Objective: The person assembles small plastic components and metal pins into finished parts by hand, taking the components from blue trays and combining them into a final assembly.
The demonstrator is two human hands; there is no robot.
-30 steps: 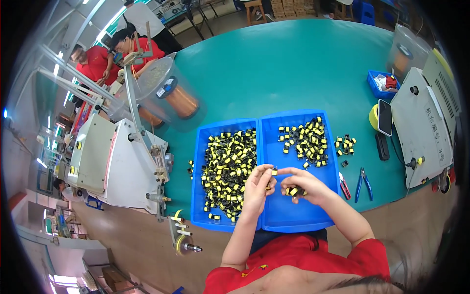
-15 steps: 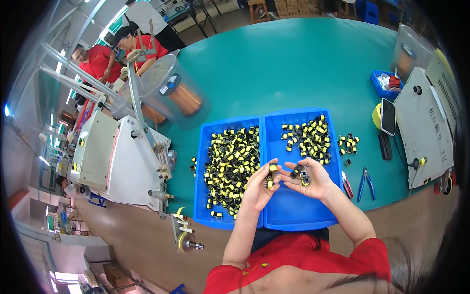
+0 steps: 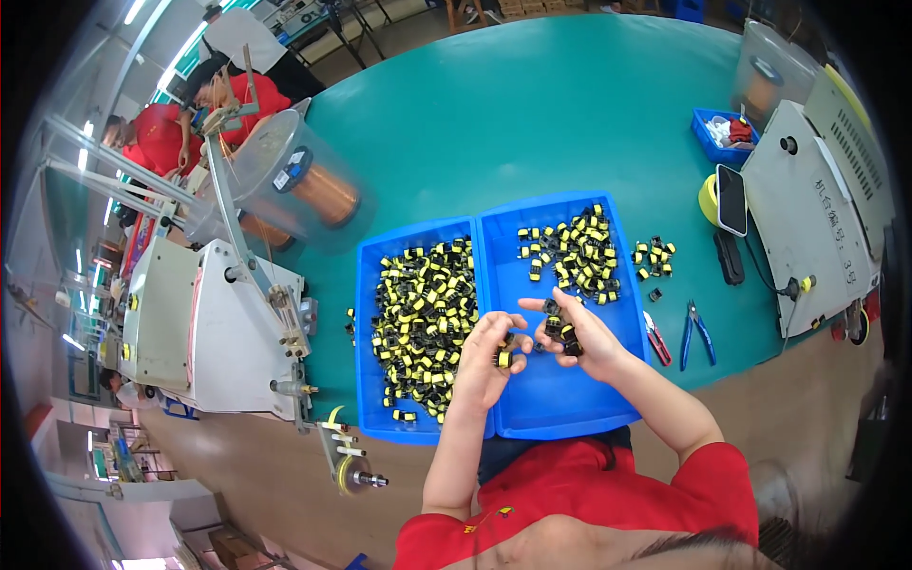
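My left hand [image 3: 483,363] is over the inner edge of the left blue bin [image 3: 369,380], its fingers curled around a small coil bobbin [image 3: 504,360] wrapped in yellow tape. A little to the right, my right hand [image 3: 591,344] is above the right blue bin [image 3: 532,408], cupped around several dark bobbins [image 3: 560,332]. The two hands are close but apart. Beneath the left hand, the left bin is heaped with yellow-and-black coil bobbins [image 3: 427,313]. A smaller pile of bobbins [image 3: 589,252] lies at the far end of the right bin.
Several loose bobbins [image 3: 654,255] lie right of the bins, near red-handled cutters [image 3: 656,340] and blue-handled nippers [image 3: 697,334]. A phone [image 3: 731,199] leans on a yellow tape roll. Winding machines [image 3: 247,332] flank the green table [image 3: 446,114]; copper wire spools [image 3: 325,195] stand left. Two people in red work beyond.
The whole view has shifted, moving the scene left and slightly up. My hands have drawn apart. The left fingers have lowered their bobbin, and the right hand has turned, its fingers curling around its bobbins.
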